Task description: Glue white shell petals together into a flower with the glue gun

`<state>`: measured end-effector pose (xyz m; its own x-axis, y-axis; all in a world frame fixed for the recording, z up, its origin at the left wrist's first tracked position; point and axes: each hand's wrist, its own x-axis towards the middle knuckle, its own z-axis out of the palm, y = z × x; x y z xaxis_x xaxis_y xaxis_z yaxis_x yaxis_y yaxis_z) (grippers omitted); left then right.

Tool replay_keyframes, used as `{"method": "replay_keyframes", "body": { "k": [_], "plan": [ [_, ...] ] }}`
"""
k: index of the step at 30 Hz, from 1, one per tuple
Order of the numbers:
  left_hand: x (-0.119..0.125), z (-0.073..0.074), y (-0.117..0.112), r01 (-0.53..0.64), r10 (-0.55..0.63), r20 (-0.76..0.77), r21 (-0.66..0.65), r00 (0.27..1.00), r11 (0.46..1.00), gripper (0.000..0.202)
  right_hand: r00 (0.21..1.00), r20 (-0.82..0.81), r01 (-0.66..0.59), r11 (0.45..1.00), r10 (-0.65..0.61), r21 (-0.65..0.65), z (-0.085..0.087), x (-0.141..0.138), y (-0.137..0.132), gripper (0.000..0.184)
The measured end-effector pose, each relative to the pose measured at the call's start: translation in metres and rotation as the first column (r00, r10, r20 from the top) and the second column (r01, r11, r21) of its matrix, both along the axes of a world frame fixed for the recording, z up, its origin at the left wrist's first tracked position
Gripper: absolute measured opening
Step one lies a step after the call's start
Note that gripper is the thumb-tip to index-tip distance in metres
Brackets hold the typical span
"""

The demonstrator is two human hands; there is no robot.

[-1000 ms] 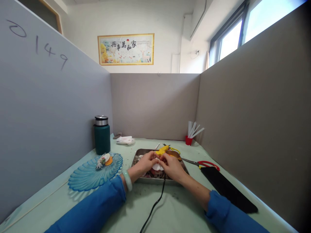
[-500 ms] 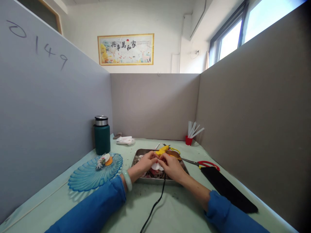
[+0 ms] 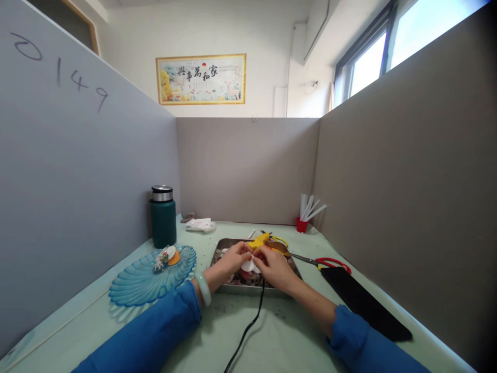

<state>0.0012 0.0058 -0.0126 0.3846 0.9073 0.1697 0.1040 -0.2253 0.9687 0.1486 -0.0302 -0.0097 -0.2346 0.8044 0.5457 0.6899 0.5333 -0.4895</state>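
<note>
My left hand (image 3: 236,257) and my right hand (image 3: 271,264) meet over a metal tray (image 3: 254,291), fingertips pinched close together. Between them is a small white piece (image 3: 248,266), rounded like a shell or petal, with a bit of red by the fingertips. Both hands seem closed on it; the fingers hide part of its shape. Just beyond the fingertips lies a yellow glue gun (image 3: 259,241), and a black cord (image 3: 250,326) runs from the tray toward me. Small pinkish and brown pieces, perhaps shells, fill the tray.
To the left, a blue fluted glass plate (image 3: 134,282) bears a small shell cluster (image 3: 166,257); a green bottle (image 3: 163,223) stands behind it. On the right lie red-handled scissors (image 3: 334,263) and a black flat strip (image 3: 365,300). A red cup (image 3: 302,225) holds white sticks. Grey partitions enclose the table.
The white piece between my fingertips has shifted and turned very slightly. Both hands otherwise stay in the same place over the tray.
</note>
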Motion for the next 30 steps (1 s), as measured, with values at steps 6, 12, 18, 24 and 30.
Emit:
{"method": "replay_keyframes", "body": {
  "k": [6,12,18,24,30],
  "plan": [
    [-0.0001,0.0016,-0.0025,0.002,-0.002,0.006,0.002,1.0,1.0,0.017,1.0,0.007,0.0,1.0,-0.001,0.013,-0.0006,0.0004,0.0002,0.015],
    [-0.0004,0.0036,-0.0046,0.021,-0.021,-0.007,0.009,1.0,1.0,0.018,1.0,0.009,-0.004,1.0,0.004,0.015,-0.0024,0.0013,0.002,0.015],
    [-0.0021,0.0043,-0.0055,0.025,-0.025,-0.053,0.004,0.998,1.0,0.022,1.0,0.016,0.001,1.0,-0.001,0.02,-0.001,0.0009,0.0009,0.015],
    [-0.0037,0.0008,-0.0035,0.072,-0.07,-0.07,0.02,0.995,0.997,0.024,1.0,0.021,0.02,1.0,-0.02,0.009,-0.0016,0.0013,0.0017,0.015],
    [-0.0044,0.0012,-0.0048,0.076,-0.074,-0.062,0.032,0.995,0.997,0.026,1.0,0.009,0.009,1.0,-0.009,0.025,-0.0031,0.0018,0.0031,0.016]
  ]
}}
